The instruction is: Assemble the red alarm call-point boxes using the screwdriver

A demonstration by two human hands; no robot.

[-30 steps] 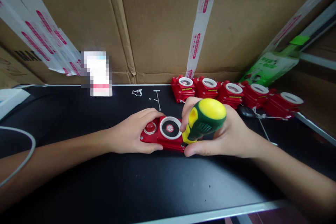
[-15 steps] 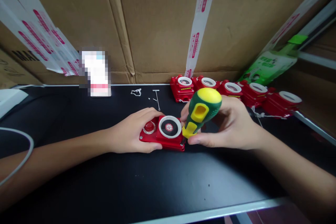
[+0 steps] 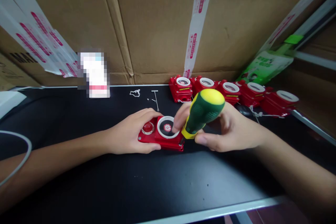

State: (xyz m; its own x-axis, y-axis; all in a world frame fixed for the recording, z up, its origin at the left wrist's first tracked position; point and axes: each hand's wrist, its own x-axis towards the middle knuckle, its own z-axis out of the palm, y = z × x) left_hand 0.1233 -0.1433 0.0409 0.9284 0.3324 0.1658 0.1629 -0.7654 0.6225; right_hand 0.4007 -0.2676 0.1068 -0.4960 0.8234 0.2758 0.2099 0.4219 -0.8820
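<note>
Red plastic, light and rigid, we judge: our left hand (image 3: 130, 134) clasps the device (image 3: 160, 134) flat on the black table (image 3: 157, 185) while our right hand (image 3: 231, 129) grips the screwdriver (image 3: 202, 112) at its near-right corner.

Both forearms are bare as far as the frame shows, with no sleeve, watch or glove on either. The left hand (image 3: 128, 134) and right hand (image 3: 231, 129) carry no rings that can be made out, though the right fingers are motion-blurred.
</note>
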